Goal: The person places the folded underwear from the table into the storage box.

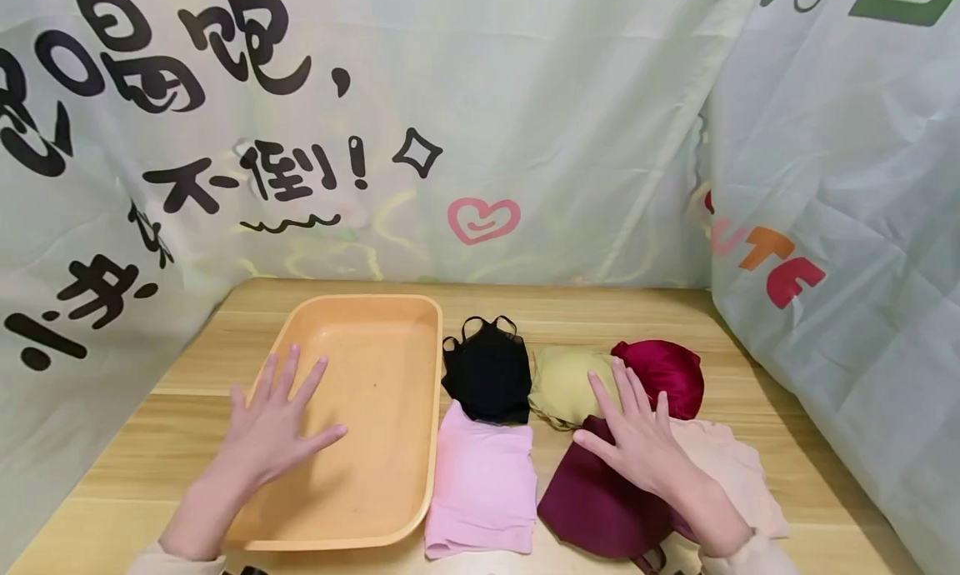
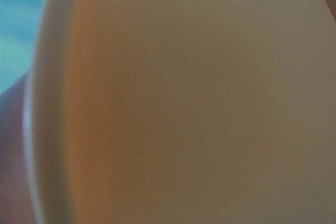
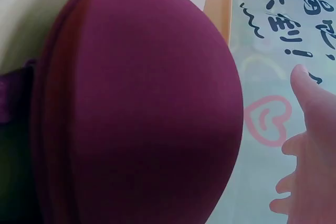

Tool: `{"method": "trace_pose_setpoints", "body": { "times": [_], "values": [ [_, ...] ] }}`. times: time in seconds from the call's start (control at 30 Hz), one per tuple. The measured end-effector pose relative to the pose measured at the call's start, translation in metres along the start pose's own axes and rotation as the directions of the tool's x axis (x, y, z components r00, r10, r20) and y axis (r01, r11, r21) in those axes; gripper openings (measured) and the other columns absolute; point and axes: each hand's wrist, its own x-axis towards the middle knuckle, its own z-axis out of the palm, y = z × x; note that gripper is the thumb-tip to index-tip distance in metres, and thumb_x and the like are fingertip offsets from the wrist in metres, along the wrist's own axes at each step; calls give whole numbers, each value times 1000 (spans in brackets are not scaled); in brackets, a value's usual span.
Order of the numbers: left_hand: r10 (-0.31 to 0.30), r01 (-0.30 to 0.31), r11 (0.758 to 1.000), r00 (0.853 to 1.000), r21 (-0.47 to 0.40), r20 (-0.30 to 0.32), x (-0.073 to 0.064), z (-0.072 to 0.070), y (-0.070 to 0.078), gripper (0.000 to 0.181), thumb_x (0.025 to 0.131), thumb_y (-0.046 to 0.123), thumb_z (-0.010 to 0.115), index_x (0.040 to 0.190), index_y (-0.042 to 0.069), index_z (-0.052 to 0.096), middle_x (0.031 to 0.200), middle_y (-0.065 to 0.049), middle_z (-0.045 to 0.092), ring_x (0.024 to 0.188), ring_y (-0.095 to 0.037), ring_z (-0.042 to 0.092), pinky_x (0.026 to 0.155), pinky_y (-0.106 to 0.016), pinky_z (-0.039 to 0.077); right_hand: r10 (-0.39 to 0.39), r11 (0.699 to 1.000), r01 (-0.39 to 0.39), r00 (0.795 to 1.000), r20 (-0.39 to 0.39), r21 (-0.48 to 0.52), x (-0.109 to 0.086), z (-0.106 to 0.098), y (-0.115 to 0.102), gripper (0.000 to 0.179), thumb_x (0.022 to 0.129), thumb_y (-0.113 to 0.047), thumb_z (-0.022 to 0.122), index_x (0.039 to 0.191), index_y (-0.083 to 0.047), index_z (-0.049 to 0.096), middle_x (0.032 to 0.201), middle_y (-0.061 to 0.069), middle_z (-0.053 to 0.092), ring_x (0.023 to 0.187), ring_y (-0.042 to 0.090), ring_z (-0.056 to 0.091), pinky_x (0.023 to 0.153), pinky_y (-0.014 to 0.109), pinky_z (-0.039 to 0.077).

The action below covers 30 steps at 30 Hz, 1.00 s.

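My left hand [image 1: 273,425] is spread over the left side of an orange plastic tray [image 1: 375,467], fingers straight, holding nothing. The tray's inside fills the left wrist view, blurred. My right hand [image 1: 637,433] is also spread, above a dark purple bra [image 1: 600,500], with nothing in its grip. That bra's rounded cup is large in the right wrist view, the hand [image 3: 315,145] beyond it. Partly behind the right fingers lies a yellow-green bra [image 1: 566,383]. A shiny red bra [image 1: 667,375] lies behind it, and a pale pink folded garment [image 1: 735,467] to the right.
Between tray and bras lie a black strappy top [image 1: 487,371] and a folded pink garment [image 1: 483,492]. All rest on a wooden table [image 1: 592,304]. Printed cloth [image 1: 570,142] hangs along the back and both sides.
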Motion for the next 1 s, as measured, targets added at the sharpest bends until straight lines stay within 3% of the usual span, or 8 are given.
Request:
{"method": "trace_pose_setpoints", "body": {
  "times": [0.17,0.33,0.6,0.7,0.9,1.0],
  "values": [
    [-23,23,999,1000,-26,-6,-2,-2,-11,95,78,63,54,148,24,4,152,-17,-5,135,-45,2,91,-76,4,-10,1000,10,1000,8,18,7,-1,-1,77,85,-48,55,142,-5,28,149,22,6,135,42,7,94,74,7],
    [-40,39,997,999,-72,-12,-4,-4,-28,93,77,61,58,148,25,9,151,-19,-6,132,-50,8,90,-76,8,-23,996,21,999,26,87,15,-1,-1,73,88,-43,55,143,-4,27,148,25,8,134,45,7,98,70,11],
    [-24,37,972,998,-232,61,-5,-5,-63,89,78,48,65,147,21,15,146,-32,-7,128,-58,3,88,-77,11,-28,978,21,999,34,206,30,0,-1,72,90,-39,54,144,-2,23,147,27,14,131,48,17,99,64,22],
    [11,22,937,996,-349,93,-6,0,-75,87,80,38,66,147,16,16,144,-36,-8,126,-60,0,87,-77,10,-41,970,32,999,34,240,36,1,-2,72,90,-37,54,143,0,22,146,26,20,132,45,19,101,62,23],
    [79,8,815,989,-579,124,-11,13,-89,81,84,23,63,147,10,13,141,-41,-4,122,-64,3,84,-78,11,-88,956,71,995,47,285,50,7,-4,69,91,-31,54,142,3,22,143,25,27,130,42,26,103,58,25],
    [81,4,786,991,-618,109,-13,19,-94,79,86,21,62,147,9,13,142,-40,1,124,-62,5,87,-76,11,-85,950,54,992,90,307,58,8,-6,70,92,-33,52,142,3,21,144,25,26,130,41,29,103,56,26]
  ]
}}
